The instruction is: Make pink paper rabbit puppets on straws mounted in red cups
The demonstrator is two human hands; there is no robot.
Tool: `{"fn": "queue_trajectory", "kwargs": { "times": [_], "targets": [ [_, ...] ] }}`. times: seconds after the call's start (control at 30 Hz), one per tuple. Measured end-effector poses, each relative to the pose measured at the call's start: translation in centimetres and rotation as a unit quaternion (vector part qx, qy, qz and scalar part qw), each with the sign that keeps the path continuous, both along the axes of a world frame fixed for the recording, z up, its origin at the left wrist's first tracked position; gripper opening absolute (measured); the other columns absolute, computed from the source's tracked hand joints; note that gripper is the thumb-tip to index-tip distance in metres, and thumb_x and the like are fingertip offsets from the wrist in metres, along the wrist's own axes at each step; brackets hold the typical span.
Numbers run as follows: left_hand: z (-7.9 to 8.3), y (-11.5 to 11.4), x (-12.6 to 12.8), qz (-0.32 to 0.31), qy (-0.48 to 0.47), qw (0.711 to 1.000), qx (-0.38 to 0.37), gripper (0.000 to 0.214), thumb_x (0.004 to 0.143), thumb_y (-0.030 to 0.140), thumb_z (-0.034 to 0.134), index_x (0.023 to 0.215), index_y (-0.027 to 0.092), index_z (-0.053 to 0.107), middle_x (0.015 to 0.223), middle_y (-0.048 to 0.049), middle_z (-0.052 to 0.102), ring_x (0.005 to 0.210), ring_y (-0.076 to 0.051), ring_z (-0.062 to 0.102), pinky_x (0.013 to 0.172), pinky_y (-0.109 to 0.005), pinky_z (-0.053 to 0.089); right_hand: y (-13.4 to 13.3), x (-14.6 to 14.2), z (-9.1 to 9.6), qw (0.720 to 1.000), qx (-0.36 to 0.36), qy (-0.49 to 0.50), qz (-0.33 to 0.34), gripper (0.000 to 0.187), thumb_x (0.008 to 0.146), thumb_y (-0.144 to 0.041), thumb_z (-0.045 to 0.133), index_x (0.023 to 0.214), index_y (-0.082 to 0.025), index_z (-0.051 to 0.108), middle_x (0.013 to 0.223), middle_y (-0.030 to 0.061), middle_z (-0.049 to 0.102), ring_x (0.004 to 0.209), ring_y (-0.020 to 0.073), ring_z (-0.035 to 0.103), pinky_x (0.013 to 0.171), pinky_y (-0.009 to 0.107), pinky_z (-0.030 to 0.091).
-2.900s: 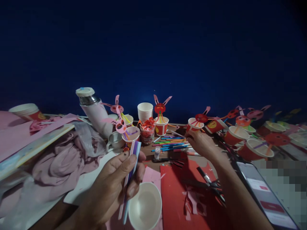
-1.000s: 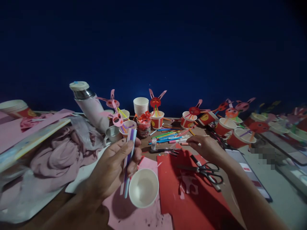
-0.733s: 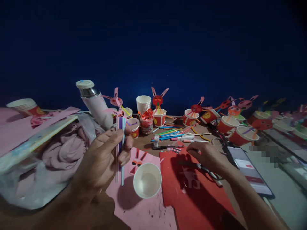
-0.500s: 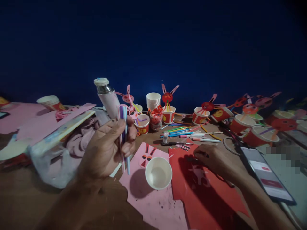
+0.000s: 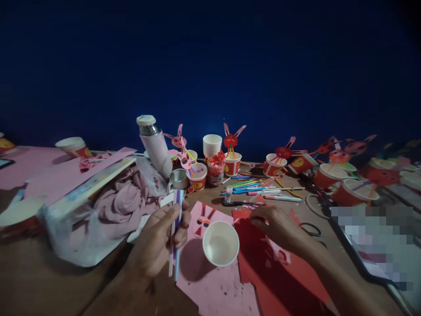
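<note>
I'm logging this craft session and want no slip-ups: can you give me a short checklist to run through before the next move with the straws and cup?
1. Left hand has a firm grip on the straws: ok, thumb and fingers closed round the bundle.
2. White paper cup upright, mouth open: ok, it stands on the pink sheet.
3. Cup is empty: ok.
4. Right hand is free: cannot tell, it rests on the red paper, fingers curled.
5. Pink bunny face cutout in reach: ok, lying just behind the cup.
</note>
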State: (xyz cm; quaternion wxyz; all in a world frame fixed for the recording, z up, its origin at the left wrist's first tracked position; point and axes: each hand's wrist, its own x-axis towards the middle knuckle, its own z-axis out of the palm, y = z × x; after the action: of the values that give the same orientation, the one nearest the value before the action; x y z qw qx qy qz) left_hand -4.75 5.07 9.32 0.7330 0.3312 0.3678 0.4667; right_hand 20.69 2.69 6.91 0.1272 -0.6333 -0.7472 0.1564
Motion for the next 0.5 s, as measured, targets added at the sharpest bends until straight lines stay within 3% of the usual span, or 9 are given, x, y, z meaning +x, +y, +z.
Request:
{"fn": "queue_trajectory", "kwargs": {
  "times": [0.13, 0.27, 0.4, 0.5],
  "targets": [
    [-0.9, 0.6, -0.2, 0.008, -0.013, 1.0, -0.004, 0.02, 0.067, 0.025, 0.066, 0.076, 0.014, 0.053, 0.052, 0.0047, 0.052, 0.034, -0.001, 0.037, 0.033, -0.011, 0.029, -0.2, 0.0, 0.2, 1.0, -0.002, 0.003, 0.005, 0.023, 0.079, -0.02, 0.044, 0.076, -0.021, 0.066, 0.075, 0.0017, 0.067, 0.069, 0.0148, 0.058, 0.061, 0.023, 0.039],
    [-0.8, 1.2, -1.7, 0.059, -0.035, 0.997, 0.025, 0.015, 0.07, 0.021, 0.063, 0.079, 0.013, 0.054, 0.054, 0.0044, 0.052, 0.034, 0.0, 0.036, 0.033, -0.01, 0.028, 1.2, -2.0, 2.4, 0.997, 0.034, 0.032, 0.057, 0.022, 0.082, -0.024, 0.044, 0.085, -0.024, 0.065, 0.083, 0.0006, 0.067, 0.071, 0.0138, 0.059, 0.061, 0.022, 0.039],
    [-1.2, 1.4, -3.0, 0.097, -0.063, 0.992, 0.044, 0.015, 0.071, 0.021, 0.062, 0.08, 0.012, 0.054, 0.053, 0.0043, 0.051, 0.034, 0.0, 0.034, 0.033, -0.01, 0.026, 4.4, -6.8, 4.8, 0.976, 0.065, -0.013, 0.207, 0.024, 0.084, -0.023, 0.043, 0.093, -0.024, 0.065, 0.089, 0.0022, 0.067, 0.078, 0.0145, 0.059, 0.065, 0.023, 0.039],
    [-1.6, 1.8, -3.4, 0.111, -0.072, 0.99, 0.052, 0.016, 0.071, 0.022, 0.062, 0.079, 0.012, 0.053, 0.054, 0.0038, 0.052, 0.034, 0.0, 0.035, 0.033, -0.01, 0.027, 6.8, -10.7, 5.1, 0.933, 0.034, -0.132, 0.334, 0.023, 0.083, -0.021, 0.045, 0.095, -0.025, 0.064, 0.091, 0.0026, 0.066, 0.082, 0.0149, 0.059, 0.066, 0.023, 0.039]
  ]
}}
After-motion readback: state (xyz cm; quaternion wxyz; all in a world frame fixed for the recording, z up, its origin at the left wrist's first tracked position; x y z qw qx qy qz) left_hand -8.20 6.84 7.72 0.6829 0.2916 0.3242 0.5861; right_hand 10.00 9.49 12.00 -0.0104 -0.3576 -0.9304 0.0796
